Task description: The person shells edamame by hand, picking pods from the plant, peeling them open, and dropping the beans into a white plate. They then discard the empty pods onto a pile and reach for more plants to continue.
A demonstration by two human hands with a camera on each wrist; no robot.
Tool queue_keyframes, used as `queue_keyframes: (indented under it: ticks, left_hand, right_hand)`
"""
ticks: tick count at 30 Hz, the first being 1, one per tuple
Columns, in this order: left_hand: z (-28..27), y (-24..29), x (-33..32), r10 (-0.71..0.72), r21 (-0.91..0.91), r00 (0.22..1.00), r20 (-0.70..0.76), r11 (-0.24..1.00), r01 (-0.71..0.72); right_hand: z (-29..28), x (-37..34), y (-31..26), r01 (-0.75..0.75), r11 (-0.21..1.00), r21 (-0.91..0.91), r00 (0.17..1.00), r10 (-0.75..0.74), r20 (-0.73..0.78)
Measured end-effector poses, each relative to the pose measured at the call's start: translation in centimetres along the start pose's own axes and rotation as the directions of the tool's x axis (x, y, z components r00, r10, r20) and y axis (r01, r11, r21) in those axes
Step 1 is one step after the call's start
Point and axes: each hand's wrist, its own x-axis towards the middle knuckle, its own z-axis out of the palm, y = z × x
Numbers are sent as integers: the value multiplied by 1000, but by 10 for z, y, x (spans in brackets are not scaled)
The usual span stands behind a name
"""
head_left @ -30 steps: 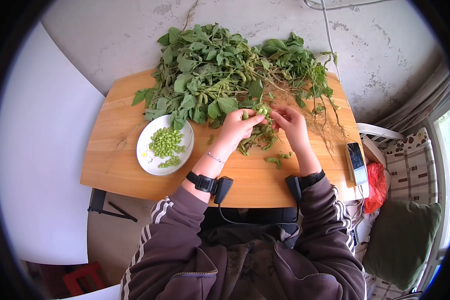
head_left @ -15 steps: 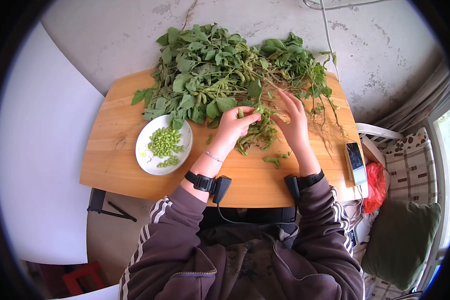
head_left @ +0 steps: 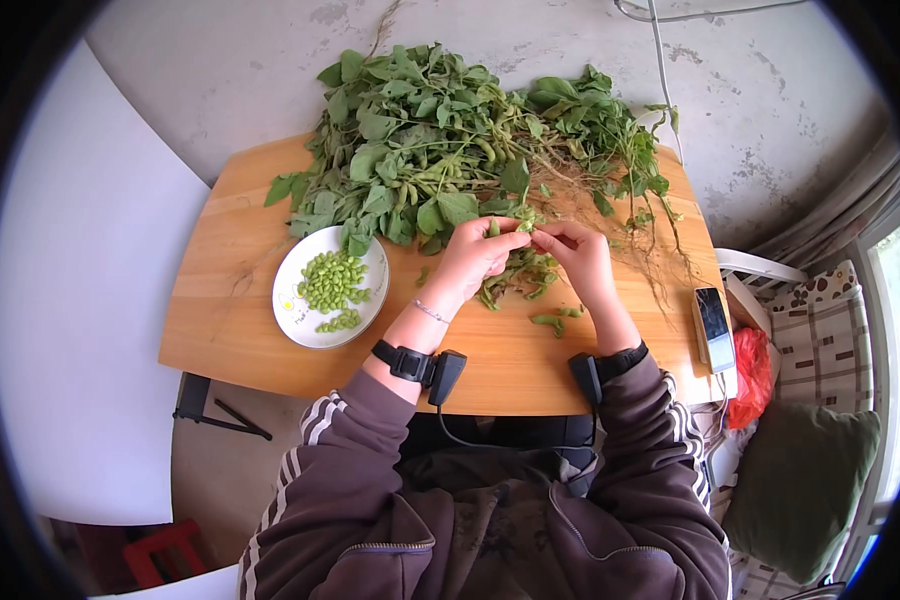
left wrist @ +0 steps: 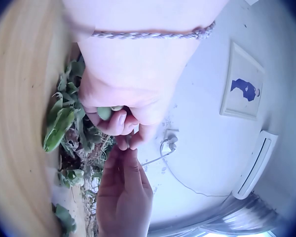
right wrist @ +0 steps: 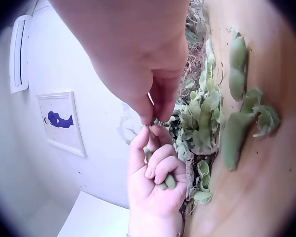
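My left hand (head_left: 476, 255) curls its last fingers around green beans (right wrist: 170, 181), which show in its palm in the right wrist view. Its thumb and forefinger pinch a small green pod (head_left: 526, 226). From the other side, my right hand (head_left: 582, 262) pinches that same pod, the two hands' fingertips meeting; the fingers hide most of it. Below the hands lies a heap of opened pods (head_left: 518, 282). A few pods (head_left: 547, 321) lie nearer me on the wood. To the left, a white plate (head_left: 370, 312) bears a pile of shelled beans (head_left: 332, 281).
Leafy bean plants (head_left: 400, 140) with roots (head_left: 570, 175) cover the back of the wooden table (head_left: 230, 310). At the right edge a phone (head_left: 712, 318) leans on a stand. Beyond it are a red plastic bag (head_left: 750, 375) and a green cushion (head_left: 805, 485).
My right hand spread its fingers and drew away from the left half a second ago; now it is back, pinching at the left fingertips. The left hand stays nearly in place.
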Motion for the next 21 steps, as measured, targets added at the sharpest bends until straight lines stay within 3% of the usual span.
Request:
queue_keyframes:
  ticks: [5, 8, 11, 14, 17, 21]
  left_hand:
    - [2, 4, 0, -22, -42, 997, 73, 999, 25]
    - [4, 1, 0, -10, -18, 999, 34, 1000, 11]
    - [3, 1, 2, 5, 1, 1000, -14, 1000, -5]
    - [2, 3, 1, 30, -10, 998, -51, 999, -30]
    - [1, 3, 2, 87, 42, 993, -74, 996, -84]
    - [3, -2, 3, 199, 210, 959, -200, 965, -156]
  right_hand:
    - [-8, 3, -2, -163, 885, 435, 986, 128, 109]
    - [-10, 3, -2, -190, 816, 546, 981, 180, 73]
    - [-6, -1, -22, -222, 717, 661, 944, 328, -38]
    - [-30, 6, 29, -366, 502, 783, 927, 268, 262]
    - [-19, 5, -4, -449, 562, 694, 873, 440, 209]
    - [-14, 11, -17, -411, 725, 553, 907, 386, 169]
